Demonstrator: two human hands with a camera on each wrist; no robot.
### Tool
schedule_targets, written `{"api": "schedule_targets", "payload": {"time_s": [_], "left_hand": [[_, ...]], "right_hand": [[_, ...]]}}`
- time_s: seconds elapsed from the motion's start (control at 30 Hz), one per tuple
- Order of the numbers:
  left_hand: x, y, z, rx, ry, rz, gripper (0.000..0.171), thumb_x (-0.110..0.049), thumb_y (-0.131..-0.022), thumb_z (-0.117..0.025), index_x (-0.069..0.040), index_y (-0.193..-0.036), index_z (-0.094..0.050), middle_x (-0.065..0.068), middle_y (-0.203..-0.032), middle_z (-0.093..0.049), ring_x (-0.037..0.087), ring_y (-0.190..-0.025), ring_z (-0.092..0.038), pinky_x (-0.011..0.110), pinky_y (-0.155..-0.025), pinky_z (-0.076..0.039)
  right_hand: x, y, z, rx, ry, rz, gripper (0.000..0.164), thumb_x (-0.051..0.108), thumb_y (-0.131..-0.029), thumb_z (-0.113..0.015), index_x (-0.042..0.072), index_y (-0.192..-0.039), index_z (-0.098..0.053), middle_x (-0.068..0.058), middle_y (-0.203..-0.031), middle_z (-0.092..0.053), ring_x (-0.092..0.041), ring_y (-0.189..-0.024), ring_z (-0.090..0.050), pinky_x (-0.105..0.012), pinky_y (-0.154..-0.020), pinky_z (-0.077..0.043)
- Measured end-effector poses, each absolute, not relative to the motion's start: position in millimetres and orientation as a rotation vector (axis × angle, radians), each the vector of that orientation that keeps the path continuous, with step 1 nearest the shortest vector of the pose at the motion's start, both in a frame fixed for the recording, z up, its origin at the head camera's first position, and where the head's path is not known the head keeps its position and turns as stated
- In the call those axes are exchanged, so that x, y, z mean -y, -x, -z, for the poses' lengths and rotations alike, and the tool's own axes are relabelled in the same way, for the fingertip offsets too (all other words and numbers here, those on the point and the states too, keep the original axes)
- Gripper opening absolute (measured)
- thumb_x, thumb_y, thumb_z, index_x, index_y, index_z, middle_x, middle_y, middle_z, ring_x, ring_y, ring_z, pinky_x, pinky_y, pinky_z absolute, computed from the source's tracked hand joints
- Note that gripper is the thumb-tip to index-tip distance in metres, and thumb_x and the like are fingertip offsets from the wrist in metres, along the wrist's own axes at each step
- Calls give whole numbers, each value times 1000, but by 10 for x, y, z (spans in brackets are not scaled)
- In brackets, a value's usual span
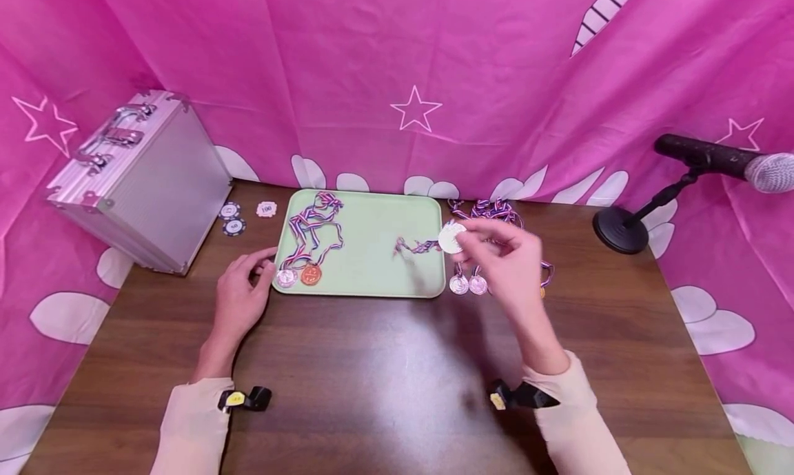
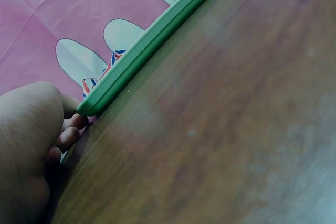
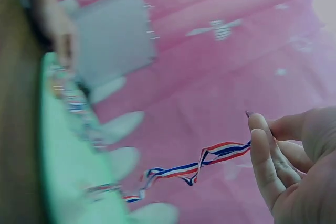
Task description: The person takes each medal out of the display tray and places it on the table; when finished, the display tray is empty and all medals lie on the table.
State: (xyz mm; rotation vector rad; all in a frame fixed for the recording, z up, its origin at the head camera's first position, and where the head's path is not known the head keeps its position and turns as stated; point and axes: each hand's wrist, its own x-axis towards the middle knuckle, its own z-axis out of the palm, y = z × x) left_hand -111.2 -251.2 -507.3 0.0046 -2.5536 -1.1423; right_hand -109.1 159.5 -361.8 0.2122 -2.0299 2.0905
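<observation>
My right hand pinches a silver-coloured medal above the right edge of the green tray. Its striped ribbon trails leftward, and the end hangs down toward the tray in the right wrist view. At the tray's left edge, my left hand grips the rim between thumb and fingers, as the left wrist view shows at the tray corner. Inside the tray at the left lie a silver medal and a bronze medal, their ribbons spread upward.
Right of the tray lie more medals with bunched ribbons, partly hidden by my right hand. A metal case stands at the left, with several poker chips beside it. A microphone on a stand is at the right.
</observation>
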Motion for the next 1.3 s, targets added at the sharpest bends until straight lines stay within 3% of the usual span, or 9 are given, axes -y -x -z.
{"api": "schedule_targets", "payload": {"time_s": [0.27,0.5,0.93,1.13,1.3], "left_hand": [[2518,1112,5086,2552,-1,1136,30,-9,-109,-67,-2,-136,-76,17,-103,-69,25,-94,-55,35,-82,-36],[2499,1118,5082,2565,-7,1153,31,-10,-109,-66,-3,-138,-76,17,-104,-68,25,-96,-55,36,-84,-36],[2536,1109,5085,2565,-22,1149,31,-10,-109,-66,-3,-138,-76,17,-105,-69,26,-97,-55,36,-84,-36],[2535,1103,5079,2577,-25,1140,31,-11,-110,-67,-3,-138,-76,17,-105,-69,26,-98,-55,36,-84,-36],[2517,1107,5085,2569,-15,1143,31,-11,-110,-67,-3,-138,-76,17,-104,-68,26,-96,-55,36,-83,-36]], "right_hand": [[-2068,1371,3187,1703,-158,-2071,17,-12,-95,-78,-14,-112,-79,-17,-83,-79,-17,-62,-76,-30,-63,-63],[-2488,1604,3145,1360,-93,-2091,19,-15,-91,-81,-21,-108,-76,-23,-83,-77,-23,-59,-76,-29,-57,-61],[-2949,1418,4248,1694,387,-2058,15,-7,-98,-77,-13,-111,-81,-7,-81,-80,-12,-60,-75,-22,-60,-60],[-3056,1194,4550,1791,484,-2017,12,-6,-98,-78,-6,-109,-84,-1,-83,-81,-9,-60,-73,-21,-60,-60],[-3159,1027,4717,1821,521,-2001,12,-8,-97,-78,-8,-108,-83,-1,-82,-81,-10,-58,-72,-21,-59,-59]]}}
